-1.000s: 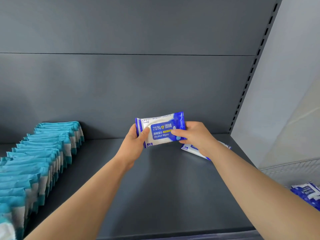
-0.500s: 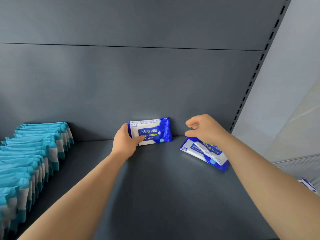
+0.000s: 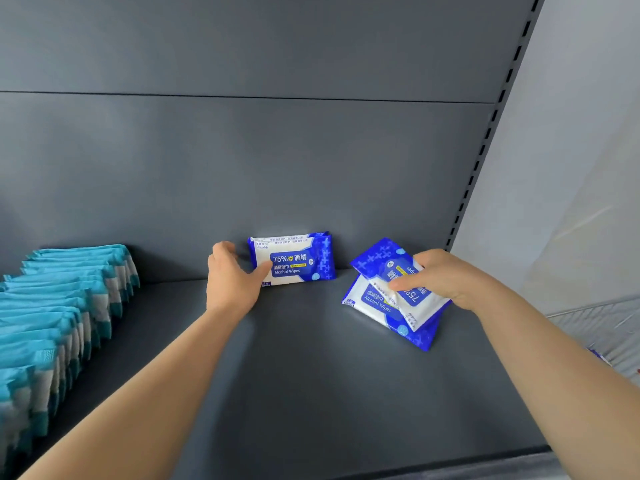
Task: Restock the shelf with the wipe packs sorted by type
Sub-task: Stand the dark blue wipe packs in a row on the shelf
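Left hand [image 3: 235, 275] steadies the standing pack [image 3: 294, 259] against the back panel [image 3: 311, 168], thumb on its face and fingers curled at its left end. Right hand [image 3: 446, 278] grips the top pack [image 3: 398, 278], which lies askew on the lower pack [image 3: 377, 306] on the shelf [image 3: 311, 375]. Best to turn the top pack upright, label forward, and stand it flush in front of the standing pack, well apart from the teal packs [image 3: 62, 299] on the left. The labels read "75% 酒精", "酒精湿巾" and "Alcohol Wipes"; the brand mark is too small to read
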A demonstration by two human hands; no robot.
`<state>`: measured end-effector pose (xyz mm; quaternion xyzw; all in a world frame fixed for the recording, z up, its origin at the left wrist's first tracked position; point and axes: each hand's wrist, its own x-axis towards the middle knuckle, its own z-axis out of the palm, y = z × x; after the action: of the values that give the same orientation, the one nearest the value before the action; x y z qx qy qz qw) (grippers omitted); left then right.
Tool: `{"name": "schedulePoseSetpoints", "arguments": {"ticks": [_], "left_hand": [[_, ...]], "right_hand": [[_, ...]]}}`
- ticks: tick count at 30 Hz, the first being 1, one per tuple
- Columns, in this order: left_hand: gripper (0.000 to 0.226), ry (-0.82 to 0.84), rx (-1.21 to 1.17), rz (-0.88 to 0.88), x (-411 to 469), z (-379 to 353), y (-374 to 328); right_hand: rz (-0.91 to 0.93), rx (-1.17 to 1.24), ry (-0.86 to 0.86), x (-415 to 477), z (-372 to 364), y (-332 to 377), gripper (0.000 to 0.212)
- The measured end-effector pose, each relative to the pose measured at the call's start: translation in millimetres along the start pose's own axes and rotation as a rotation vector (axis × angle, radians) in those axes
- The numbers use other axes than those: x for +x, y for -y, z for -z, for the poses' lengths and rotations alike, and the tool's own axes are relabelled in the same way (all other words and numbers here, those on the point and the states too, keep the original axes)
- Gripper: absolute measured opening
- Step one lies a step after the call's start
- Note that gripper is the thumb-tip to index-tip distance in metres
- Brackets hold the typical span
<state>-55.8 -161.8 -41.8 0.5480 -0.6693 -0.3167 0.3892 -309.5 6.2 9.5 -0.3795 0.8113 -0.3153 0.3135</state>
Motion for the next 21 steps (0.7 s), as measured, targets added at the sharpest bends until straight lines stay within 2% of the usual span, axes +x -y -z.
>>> {"name": "schedulePoseSetpoints", "arguments": {"ticks": [2,3,4,7,9,10,13,15,18,21], "left_hand": [[0.064,-0.071,0.021,-0.059,-10,6,-5],[0.058,-0.050,-0.012,-0.096,-15,9,-9],[0.050,0.042,-0.087,-0.109,-20,12,-14],[0.027,0.520,-0.311,-0.019,-38,14,-31],[0.018,0.671,-0.371,-0.014,-46,13,-38],[0.018,0.684,-0.405,-0.002,-48,12,-39],[0.013,0.579,-0.518,0.092,-48,17,-34],[0.019,0.523,-0.569,0.139,-45,20,-23],[0.033,0.503,-0.542,0.107,-46,22,-12],[0.025,0.421,-0.503,0.109,-37,20,-2]], "right_hand": [[0.066,0.128,0.028,-7,2,3,0.019],[0.098,0.189,0.046,-9,1,6,0.016],[0.127,0.235,0.061,-11,-1,9,0.015],[0.178,0.313,0.090,-11,-13,20,0.029],[0.204,0.337,0.113,-11,-24,28,0.029],[0.210,0.355,0.119,-12,-29,31,0.026],[0.194,0.469,0.092,-11,-35,37,0.012],[0.154,0.530,0.036,-9,-32,38,0.016],[0.093,0.535,0.000,-7,-32,35,0.024],[0.096,0.575,-0.035,-7,-38,33,0.019]]}}
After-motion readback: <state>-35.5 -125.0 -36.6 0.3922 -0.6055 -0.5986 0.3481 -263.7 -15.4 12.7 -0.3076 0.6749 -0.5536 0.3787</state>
